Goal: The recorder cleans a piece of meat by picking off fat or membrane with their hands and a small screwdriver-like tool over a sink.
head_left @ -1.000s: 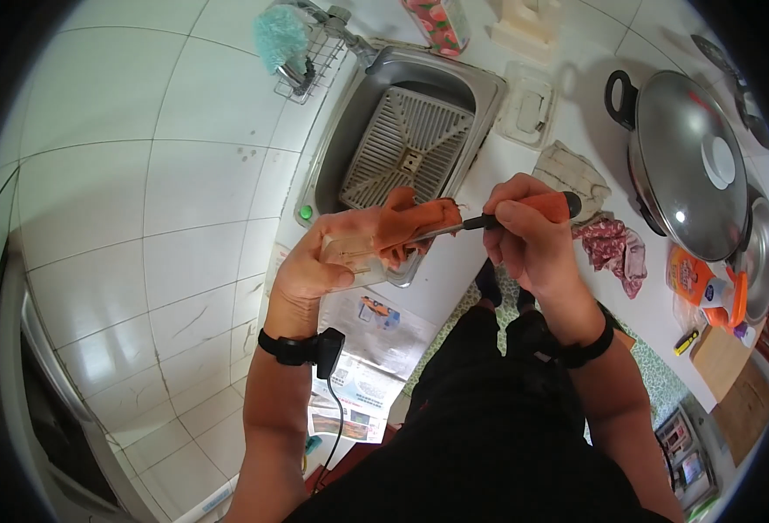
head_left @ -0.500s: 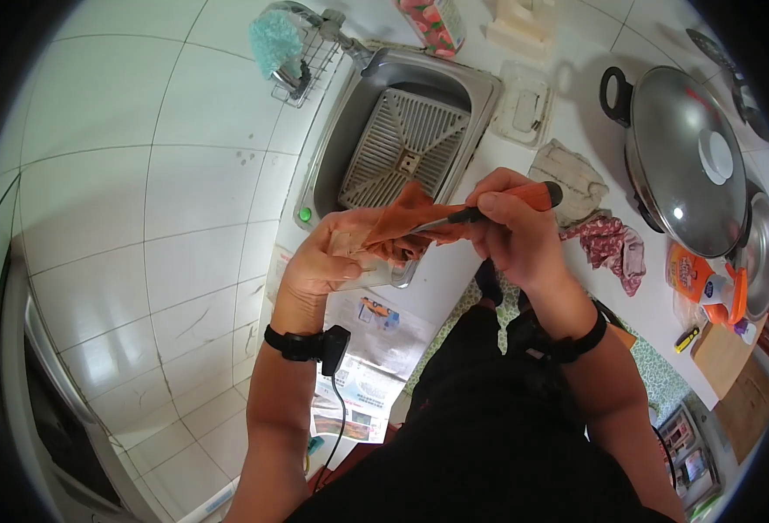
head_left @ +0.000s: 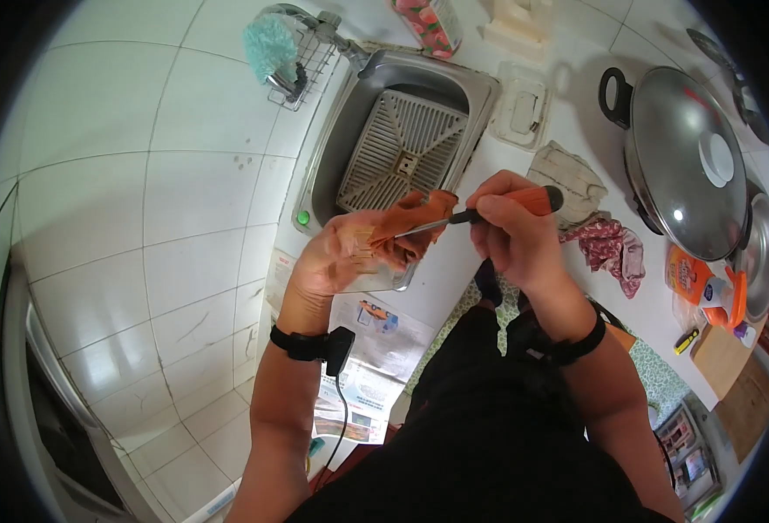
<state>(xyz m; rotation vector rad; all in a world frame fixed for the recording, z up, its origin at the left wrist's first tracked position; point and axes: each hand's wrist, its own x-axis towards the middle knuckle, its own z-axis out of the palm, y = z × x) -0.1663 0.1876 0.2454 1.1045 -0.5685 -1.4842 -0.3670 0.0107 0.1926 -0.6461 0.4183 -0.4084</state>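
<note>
My right hand (head_left: 513, 235) is closed round the orange-and-black handle of a screwdriver (head_left: 537, 200). Its thin metal shaft points left, and the tip reaches into the folds of a crumpled orange-brown cloth (head_left: 419, 213). That cloth is gripped by my left hand (head_left: 332, 257), whose fingers are mostly behind it and slightly blurred. Whether anything else is wrapped in the cloth, I cannot tell. Just beyond the hands is a steel sink (head_left: 487, 100), with a slotted metal filter panel (head_left: 402, 144) lying in it.
A printed paper sheet (head_left: 376, 349) lies below my left hand. To the right are a grey rag (head_left: 567, 179), a red patterned cloth (head_left: 611, 248), a lidded wok (head_left: 685, 157) and an orange spray bottle (head_left: 689, 275). A faucet (head_left: 345, 39) stands behind the sink.
The cloth has shifted and folded differently around the screwdriver shaft, more of which now shows. My left hand has moved slightly and its thumb has changed position; my right hand stays nearly still.
</note>
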